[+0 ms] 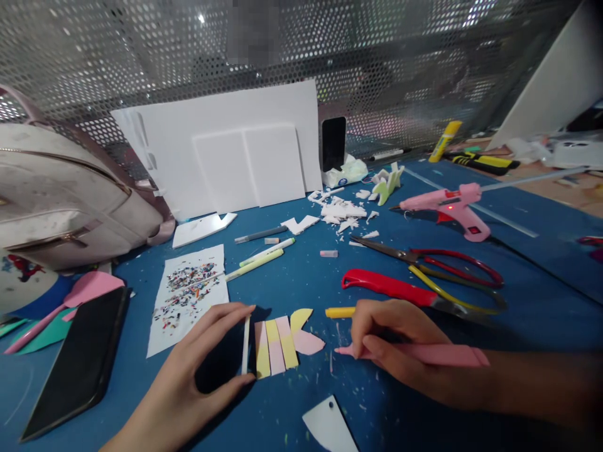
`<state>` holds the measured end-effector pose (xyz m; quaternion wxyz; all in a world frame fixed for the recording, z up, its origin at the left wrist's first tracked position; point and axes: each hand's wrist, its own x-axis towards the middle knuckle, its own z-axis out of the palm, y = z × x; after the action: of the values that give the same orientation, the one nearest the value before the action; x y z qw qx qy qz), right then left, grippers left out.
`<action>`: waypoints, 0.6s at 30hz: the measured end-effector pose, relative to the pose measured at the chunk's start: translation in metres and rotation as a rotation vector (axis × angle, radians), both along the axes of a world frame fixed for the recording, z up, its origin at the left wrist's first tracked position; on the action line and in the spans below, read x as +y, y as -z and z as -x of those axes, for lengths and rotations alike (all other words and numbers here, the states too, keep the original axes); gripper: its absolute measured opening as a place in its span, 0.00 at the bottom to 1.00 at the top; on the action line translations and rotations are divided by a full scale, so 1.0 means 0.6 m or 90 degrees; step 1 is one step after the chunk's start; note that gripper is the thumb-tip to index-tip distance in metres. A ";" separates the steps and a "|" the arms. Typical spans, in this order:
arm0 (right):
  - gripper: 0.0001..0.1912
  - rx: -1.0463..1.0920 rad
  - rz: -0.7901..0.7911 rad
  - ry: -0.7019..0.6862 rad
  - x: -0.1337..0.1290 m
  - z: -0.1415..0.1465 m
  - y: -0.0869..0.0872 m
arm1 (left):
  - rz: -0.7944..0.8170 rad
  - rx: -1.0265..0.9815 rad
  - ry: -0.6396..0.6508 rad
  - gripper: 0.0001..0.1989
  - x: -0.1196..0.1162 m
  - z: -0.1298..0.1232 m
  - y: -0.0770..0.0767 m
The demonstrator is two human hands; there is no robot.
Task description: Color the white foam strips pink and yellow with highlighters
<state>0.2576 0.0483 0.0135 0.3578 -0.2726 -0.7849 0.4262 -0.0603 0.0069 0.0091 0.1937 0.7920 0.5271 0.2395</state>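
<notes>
My left hand [202, 358] holds a narrow white strip [245, 344] on edge, pinching its two ends between thumb and fingers. Right beside it, flat on the blue tabletop, lie strips coloured yellow and pink [276, 345], with a yellow rounded piece [300, 318] and a pink pointed piece [309, 343] at their right end. A pink marker [433, 354] is gripped in my right hand [400, 345], its tip low over the table, a little right of the pink piece. Partly behind my right fingers lies a yellow marker [339, 312].
Red-handled cutter [386, 285], scissors [452, 263] and a pink glue gun [447, 204] lie to the right. White scraps [342, 212] and pens [254, 268] are farther back. Left are a speckled paper [188, 295], phone [78, 364] and backpack [70, 188]. White boards [217, 150] stand behind.
</notes>
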 end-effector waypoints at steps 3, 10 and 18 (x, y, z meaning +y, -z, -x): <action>0.08 0.004 0.004 -0.006 0.000 0.000 -0.003 | -0.004 -0.007 0.019 0.26 0.006 0.005 -0.003; 0.09 0.023 0.009 -0.022 0.000 0.002 0.000 | 0.003 0.017 0.013 0.26 0.008 0.015 0.000; 0.08 0.020 0.013 -0.033 0.000 -0.003 0.008 | -0.029 0.138 0.025 0.29 0.017 0.026 0.000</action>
<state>0.2593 0.0483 0.0084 0.3560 -0.2490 -0.7818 0.4473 -0.0760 0.0173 0.0093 0.1219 0.8275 0.5239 0.1609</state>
